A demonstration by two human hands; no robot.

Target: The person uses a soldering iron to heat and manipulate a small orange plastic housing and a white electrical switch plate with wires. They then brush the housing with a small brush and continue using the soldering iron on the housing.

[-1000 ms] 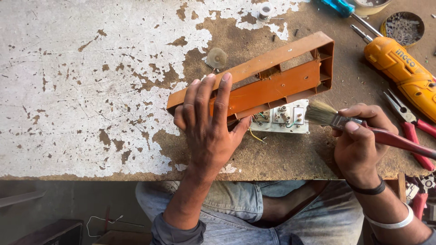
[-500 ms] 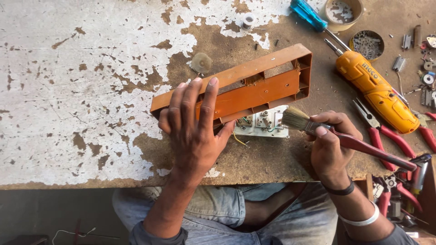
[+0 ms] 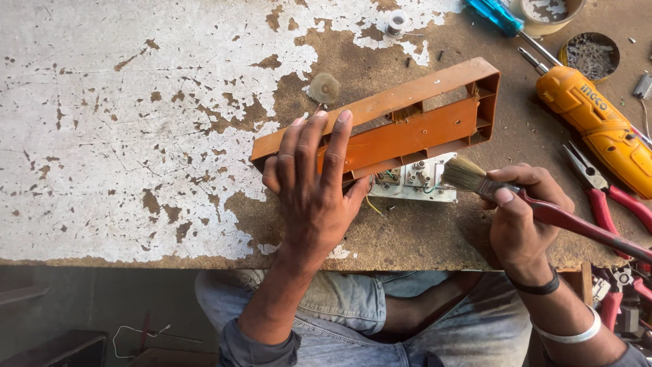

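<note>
An orange plastic housing lies tilted on the worn table, open side up. My left hand lies flat over its left end, fingers spread along the frame. A white switch module with wires sticks out under the housing's near edge. My right hand grips a red-handled paintbrush; its pale bristles touch the module's right end.
An orange power screwdriver lies at the right, red-handled pliers beside it. A blue-handled screwdriver, a round tin of small parts and a pale cup sit at the top right. A small round disc lies behind the housing.
The view has shifted a little. My left hand stays on the housing and the brush stays at the white module's right end.
</note>
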